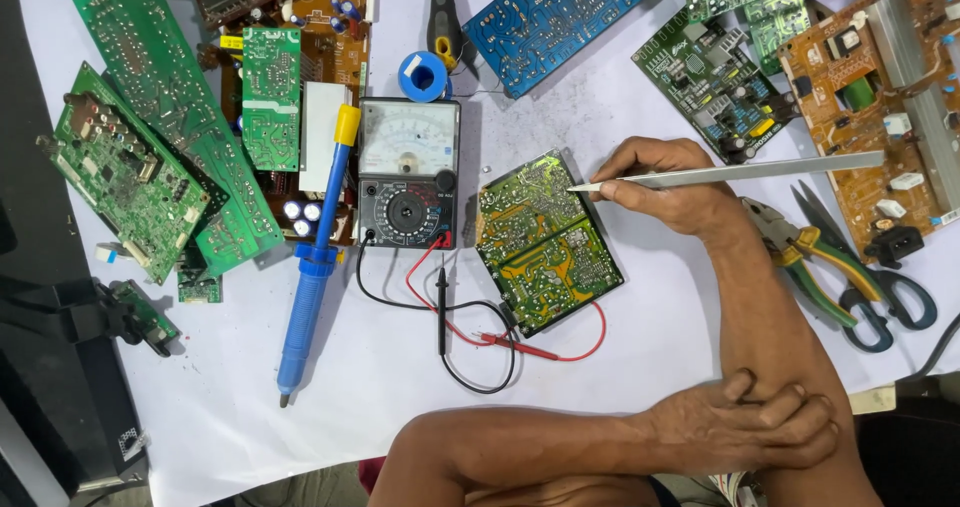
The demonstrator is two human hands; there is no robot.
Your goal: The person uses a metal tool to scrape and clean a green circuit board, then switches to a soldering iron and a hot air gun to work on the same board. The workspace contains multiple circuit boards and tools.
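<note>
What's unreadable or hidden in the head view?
- Tweezers tip: too small to tell whether it touches the green circuit board.
- Right hand fingers: their grip is hidden behind the knuckles.
- Left hand palm: pressed against the right forearm, so hidden.
- Brown board: cut off by the right frame edge.

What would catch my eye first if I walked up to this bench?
Probably the right hand at centre, holding long metal tweezers with their tip on a green circuit board. Just left of it sits an analog multimeter with red and black leads, beside a blue desoldering pump. The left hand rests on the right forearm, near the bottom.
</note>
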